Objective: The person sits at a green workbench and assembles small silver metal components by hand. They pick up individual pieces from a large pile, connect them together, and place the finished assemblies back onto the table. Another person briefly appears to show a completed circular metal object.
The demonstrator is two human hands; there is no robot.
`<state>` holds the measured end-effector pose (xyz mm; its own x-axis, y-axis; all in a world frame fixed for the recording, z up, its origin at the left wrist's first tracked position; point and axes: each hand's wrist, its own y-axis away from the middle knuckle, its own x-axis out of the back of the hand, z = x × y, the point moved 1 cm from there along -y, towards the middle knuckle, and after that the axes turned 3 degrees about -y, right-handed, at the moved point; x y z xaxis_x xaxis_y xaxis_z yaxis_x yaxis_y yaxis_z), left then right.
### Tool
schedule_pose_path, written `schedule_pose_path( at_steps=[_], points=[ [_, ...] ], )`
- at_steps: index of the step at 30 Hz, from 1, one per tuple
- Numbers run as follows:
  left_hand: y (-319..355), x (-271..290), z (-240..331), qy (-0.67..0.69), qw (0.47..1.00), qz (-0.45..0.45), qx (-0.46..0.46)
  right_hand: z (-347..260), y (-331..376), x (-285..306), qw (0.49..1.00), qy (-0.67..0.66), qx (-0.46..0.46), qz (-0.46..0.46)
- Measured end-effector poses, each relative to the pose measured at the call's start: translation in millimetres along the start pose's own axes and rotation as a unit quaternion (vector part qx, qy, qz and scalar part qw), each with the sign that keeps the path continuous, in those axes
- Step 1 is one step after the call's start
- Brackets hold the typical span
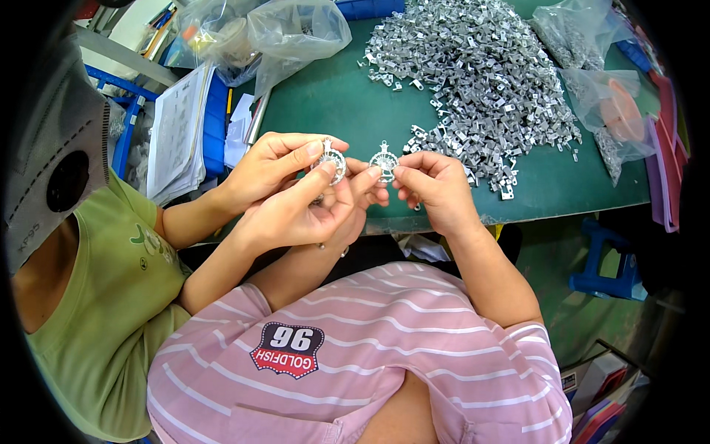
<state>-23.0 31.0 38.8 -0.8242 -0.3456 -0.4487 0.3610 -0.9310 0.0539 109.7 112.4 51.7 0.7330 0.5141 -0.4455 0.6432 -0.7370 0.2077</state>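
Note:
My right hand [438, 191] pinches a small round silver metal part [384, 160] with a loop on top, held over the front edge of the green table [333, 111]. My left hand [367, 194] is mostly hidden under a co-worker's hand; its fingertips touch the same part from the left. The co-worker in a green shirt sits at my left. That person's two hands [285, 185] hold a second, similar round metal part [333, 159] right beside mine.
A big heap of small silver metal clips [481, 74] covers the table's far right. Clear plastic bags [296, 29] lie at the back, and another bag [610, 103] at the right. Papers [174, 126] lie left of the table. A blue stool [606, 259] stands on the floor.

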Motion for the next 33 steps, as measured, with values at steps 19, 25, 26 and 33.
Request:
schedule_pose_path(
  at_steps=[19, 25, 26, 33],
  points=[
    [-16.1, 65.3, -33.3, -0.086, 0.988, 0.036, 0.123, 3.9, -0.7, 2.7, 0.999, 0.017, -0.033, 0.003],
    [-1.2, 7.7, -5.3, -0.025, 0.999, 0.038, 0.017, 3.2, 4.4, 25.1, 0.998, 0.052, 0.007, 0.025],
    [-0.4, 3.8, -2.9, -0.024, 0.999, 0.033, 0.021, 3.1, 4.7, 26.6, 0.998, 0.053, 0.007, 0.029],
    [-1.4, 0.0, -4.9, -0.022, 0.999, 0.024, 0.026, 5.9, 10.1, 11.3, 0.998, 0.065, 0.026, 0.007]
  ],
)
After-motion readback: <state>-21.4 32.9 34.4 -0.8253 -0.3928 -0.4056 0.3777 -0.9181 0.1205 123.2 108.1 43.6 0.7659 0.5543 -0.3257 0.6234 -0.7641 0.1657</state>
